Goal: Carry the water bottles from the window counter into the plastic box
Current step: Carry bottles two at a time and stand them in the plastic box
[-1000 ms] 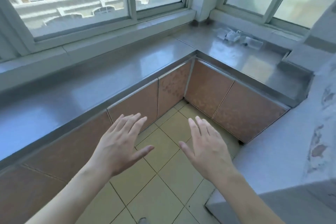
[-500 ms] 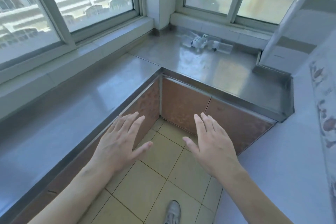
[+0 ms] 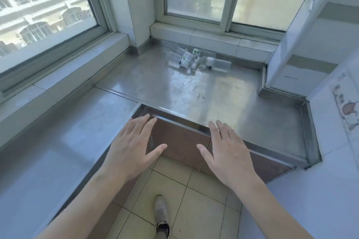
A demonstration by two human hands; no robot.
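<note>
Several clear plastic water bottles (image 3: 186,60) lie in a heap on the steel window counter (image 3: 223,99), close to the window sill at the back. One bottle (image 3: 218,63) lies on its side a little to the right of the heap. My left hand (image 3: 132,147) and my right hand (image 3: 227,151) are stretched forward, palms down, fingers straight, holding nothing. Both hover near the counter's front edge, well short of the bottles. No plastic box is in view.
The counter runs in an L along two windows, with brown cabinet fronts (image 3: 178,141) below. A white tiled wall (image 3: 330,114) and a pillar (image 3: 295,31) close in the right side. My shoe (image 3: 161,213) stands on the tiled floor (image 3: 194,200).
The view has swung right and moved closer to the corner counter. The bottles now sit nearer the middle of the view. Both hands stay flat and empty, now at the counter's edge.
</note>
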